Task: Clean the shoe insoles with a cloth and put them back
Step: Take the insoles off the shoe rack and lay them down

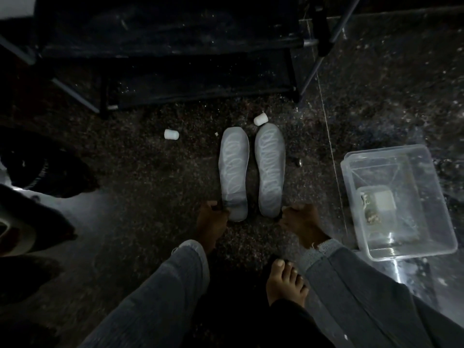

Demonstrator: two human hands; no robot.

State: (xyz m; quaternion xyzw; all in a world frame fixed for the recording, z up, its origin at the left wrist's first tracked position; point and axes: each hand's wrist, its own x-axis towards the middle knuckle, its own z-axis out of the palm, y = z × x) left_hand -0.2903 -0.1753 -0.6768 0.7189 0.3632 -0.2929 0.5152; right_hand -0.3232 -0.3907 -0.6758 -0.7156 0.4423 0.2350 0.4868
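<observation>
Speckled dark floor (150, 197). Black shoe rack (175, 59), far edge. Clear plastic tub (426, 222), right side. Two grey insoles (233, 169), (270, 169), side by side, mid-floor. Left hand (212, 219) pinches the left insole's heel; right hand (300, 219) fingers curled at the right insole's heel, grip unclear. White caps (171, 134), (259, 119).
</observation>
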